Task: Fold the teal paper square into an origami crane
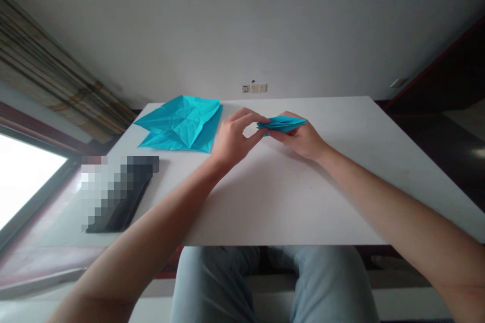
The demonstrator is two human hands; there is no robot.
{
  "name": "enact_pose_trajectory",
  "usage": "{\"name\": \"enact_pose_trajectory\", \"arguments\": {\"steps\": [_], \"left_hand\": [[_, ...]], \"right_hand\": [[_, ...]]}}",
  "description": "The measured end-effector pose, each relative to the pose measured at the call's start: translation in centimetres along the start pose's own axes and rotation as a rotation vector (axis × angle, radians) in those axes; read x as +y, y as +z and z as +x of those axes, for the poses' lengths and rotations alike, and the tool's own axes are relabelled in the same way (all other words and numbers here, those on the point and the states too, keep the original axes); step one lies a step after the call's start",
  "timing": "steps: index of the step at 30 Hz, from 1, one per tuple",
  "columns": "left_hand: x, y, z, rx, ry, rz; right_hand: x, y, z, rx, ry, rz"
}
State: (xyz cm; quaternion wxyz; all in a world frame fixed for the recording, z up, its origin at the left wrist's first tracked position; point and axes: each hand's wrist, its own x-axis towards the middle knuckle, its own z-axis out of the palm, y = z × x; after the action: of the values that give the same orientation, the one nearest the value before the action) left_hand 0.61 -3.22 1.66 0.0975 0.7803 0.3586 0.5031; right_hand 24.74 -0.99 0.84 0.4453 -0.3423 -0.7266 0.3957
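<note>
A: grip status?
B: left hand (231, 139) pinches the folded blue paper (283, 122) at its left tip, right hand (303, 139) grips the other end (held just above the worktop (284, 197))
A: anything else?
B: creased blue sheets (182, 123) lie flat to the left

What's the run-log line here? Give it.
left hand: pinches end of folded blue paper | right hand: grips it from below | white table: under both | creased blue sheets: flat, far left

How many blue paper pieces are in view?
2: a folded piece pinched between the left hand and right hand; a creased sheet flat on the table, far left. Another may lie beneath.
</note>
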Motion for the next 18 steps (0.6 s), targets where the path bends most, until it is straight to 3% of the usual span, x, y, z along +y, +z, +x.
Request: {"name": "enact_pose_trajectory", "arguments": {"steps": [5,11,18], "left_hand": [[0.26,-0.08,-0.02,0.015,0.005,0.032],[-0.11,-0.01,-0.03,0.056,0.11,0.075],[-0.35,0.04,-0.14,0.01,0.09,0.068]], "right_hand": [[-0.35,0.12,-0.13,0.012,-0.012,-0.013],[-0.53,0.13,-0.08,0.016,-0.017,0.002],[-0.39,0.1,0.02,0.019,-0.018,-0.029]]}}
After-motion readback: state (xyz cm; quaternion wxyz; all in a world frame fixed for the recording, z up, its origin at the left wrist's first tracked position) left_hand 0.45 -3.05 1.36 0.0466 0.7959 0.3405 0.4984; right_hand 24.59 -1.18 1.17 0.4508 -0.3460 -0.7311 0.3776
